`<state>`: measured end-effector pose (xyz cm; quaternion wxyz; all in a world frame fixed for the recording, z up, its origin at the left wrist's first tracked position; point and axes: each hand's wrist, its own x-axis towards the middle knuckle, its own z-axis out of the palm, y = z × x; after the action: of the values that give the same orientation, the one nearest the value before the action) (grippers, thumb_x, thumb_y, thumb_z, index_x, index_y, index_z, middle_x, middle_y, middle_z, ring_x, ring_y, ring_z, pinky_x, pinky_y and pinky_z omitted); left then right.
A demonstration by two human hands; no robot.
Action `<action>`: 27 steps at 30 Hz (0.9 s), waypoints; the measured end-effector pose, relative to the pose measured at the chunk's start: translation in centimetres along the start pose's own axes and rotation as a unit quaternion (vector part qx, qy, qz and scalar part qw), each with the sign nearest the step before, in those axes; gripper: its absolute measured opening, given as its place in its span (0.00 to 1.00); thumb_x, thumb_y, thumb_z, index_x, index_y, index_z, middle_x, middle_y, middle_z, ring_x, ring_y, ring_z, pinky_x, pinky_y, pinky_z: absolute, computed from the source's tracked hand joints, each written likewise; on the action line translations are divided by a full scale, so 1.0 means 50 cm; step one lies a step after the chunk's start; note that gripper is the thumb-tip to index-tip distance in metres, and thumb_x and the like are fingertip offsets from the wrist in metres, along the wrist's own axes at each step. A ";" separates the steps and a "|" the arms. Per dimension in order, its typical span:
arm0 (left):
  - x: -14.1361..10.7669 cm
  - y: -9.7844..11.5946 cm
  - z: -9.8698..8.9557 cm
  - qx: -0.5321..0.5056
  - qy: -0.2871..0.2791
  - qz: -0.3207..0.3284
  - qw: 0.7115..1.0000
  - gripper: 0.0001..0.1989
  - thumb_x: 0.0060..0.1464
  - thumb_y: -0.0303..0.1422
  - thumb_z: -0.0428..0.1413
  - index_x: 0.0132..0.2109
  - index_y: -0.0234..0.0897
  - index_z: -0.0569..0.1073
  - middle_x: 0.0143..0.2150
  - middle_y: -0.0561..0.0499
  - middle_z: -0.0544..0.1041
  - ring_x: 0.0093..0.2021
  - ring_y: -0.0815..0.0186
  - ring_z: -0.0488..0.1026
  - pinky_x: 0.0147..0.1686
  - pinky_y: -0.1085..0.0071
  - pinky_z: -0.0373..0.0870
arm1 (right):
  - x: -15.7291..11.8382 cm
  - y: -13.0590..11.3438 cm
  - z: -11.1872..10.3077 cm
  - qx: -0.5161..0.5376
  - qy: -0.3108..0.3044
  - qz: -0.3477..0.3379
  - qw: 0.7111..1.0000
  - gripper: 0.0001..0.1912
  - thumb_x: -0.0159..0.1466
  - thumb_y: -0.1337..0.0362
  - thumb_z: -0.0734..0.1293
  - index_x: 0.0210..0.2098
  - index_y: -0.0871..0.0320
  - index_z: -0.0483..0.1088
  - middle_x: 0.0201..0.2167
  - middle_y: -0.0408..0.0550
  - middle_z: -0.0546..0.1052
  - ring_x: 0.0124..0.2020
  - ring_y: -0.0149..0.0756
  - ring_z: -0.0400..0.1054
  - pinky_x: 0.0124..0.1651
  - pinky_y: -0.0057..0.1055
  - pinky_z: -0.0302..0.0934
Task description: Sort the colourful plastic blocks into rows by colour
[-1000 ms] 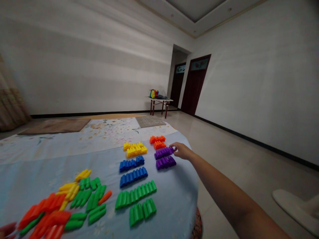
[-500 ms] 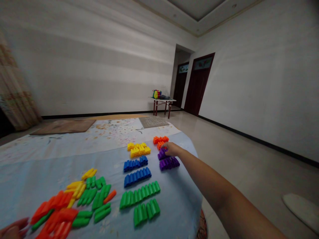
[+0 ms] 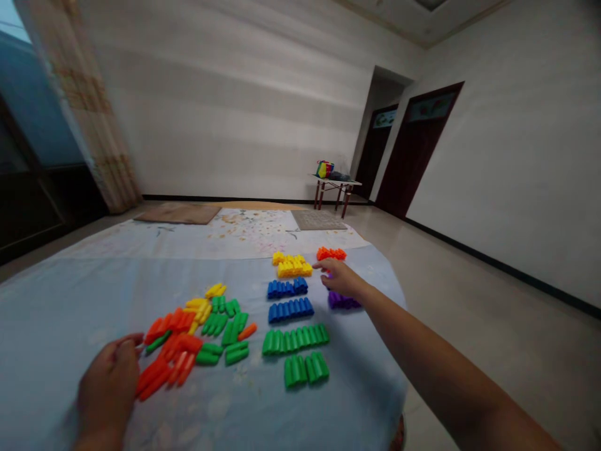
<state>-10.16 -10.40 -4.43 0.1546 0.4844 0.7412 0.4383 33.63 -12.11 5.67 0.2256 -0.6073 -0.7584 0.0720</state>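
On the blue cloth, my left hand [image 3: 110, 382] rests at the left edge of a loose pile of orange pieces [image 3: 176, 344]; its fingers are bent together, and whether they hold anything is hidden. My right hand [image 3: 342, 275] is over the purple pieces [image 3: 344, 300], fingers apart with nothing between them, just right of the yellow block rows [image 3: 295, 268]. Behind it lie orange blocks [image 3: 331, 253]. Blue rows [image 3: 291, 309] and green rows [image 3: 295, 339] stand nearer. Loose green pieces [image 3: 233, 330] and yellow pieces [image 3: 201, 309] adjoin the orange pile.
A brown mat [image 3: 181, 213] and a grey mat [image 3: 319, 219] lie at the table's far side. Beyond stands a small table [image 3: 354, 183] with a colourful bag [image 3: 325, 169]. A curtain [image 3: 96, 113] hangs at the left.
The view has turned left, bringing more of my left hand into sight. My right hand has let go of the purple pieces, and its fingers have opened.
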 end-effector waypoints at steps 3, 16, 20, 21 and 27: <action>-0.015 0.018 -0.014 -0.028 -0.013 -0.022 0.999 0.16 0.50 0.39 0.42 0.38 0.39 0.71 0.34 0.47 0.74 0.37 0.58 0.71 0.36 0.63 0.65 | -0.011 -0.087 0.052 0.031 -0.046 -0.088 0.995 0.18 0.57 0.73 0.63 0.47 0.60 0.71 0.42 0.51 0.76 0.43 0.36 0.69 0.48 0.34 0.61; -0.017 0.012 -0.004 -0.065 -0.012 -0.018 0.998 0.16 0.50 0.38 0.42 0.37 0.38 0.71 0.36 0.48 0.74 0.39 0.60 0.71 0.40 0.65 0.65 | -0.030 -0.324 0.210 -0.108 -0.190 -0.195 0.956 0.19 0.57 0.57 0.66 0.45 0.61 0.72 0.40 0.57 0.74 0.43 0.46 0.67 0.42 0.37 0.61; -0.019 0.013 -0.011 -0.064 -0.018 -0.019 0.998 0.16 0.50 0.38 0.42 0.38 0.38 0.71 0.36 0.48 0.74 0.38 0.60 0.71 0.40 0.65 0.65 | -0.037 -0.330 0.228 -0.110 -0.175 -0.207 0.956 0.14 0.57 0.64 0.65 0.43 0.60 0.72 0.40 0.55 0.73 0.42 0.43 0.67 0.42 0.36 0.60; -0.020 0.014 -0.013 -0.061 -0.020 -0.021 0.998 0.16 0.50 0.38 0.42 0.38 0.38 0.71 0.36 0.47 0.74 0.39 0.60 0.71 0.39 0.64 0.65 | -0.041 -0.328 0.229 -0.098 -0.177 -0.224 0.953 0.15 0.57 0.66 0.65 0.44 0.59 0.72 0.41 0.53 0.73 0.42 0.42 0.67 0.42 0.35 0.60; -0.023 0.028 -0.015 -0.057 -0.031 -0.036 0.997 0.15 0.50 0.37 0.43 0.39 0.39 0.71 0.35 0.46 0.73 0.39 0.57 0.70 0.37 0.63 0.65 | -0.061 -0.323 0.232 -0.070 -0.145 -0.205 0.965 0.19 0.56 0.56 0.66 0.46 0.57 0.70 0.44 0.53 0.73 0.44 0.44 0.66 0.44 0.37 0.61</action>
<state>-9.29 -11.54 -3.09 0.2210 0.4613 0.7266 0.4586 14.78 -17.19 0.79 0.0801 -0.4359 -0.8945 0.0581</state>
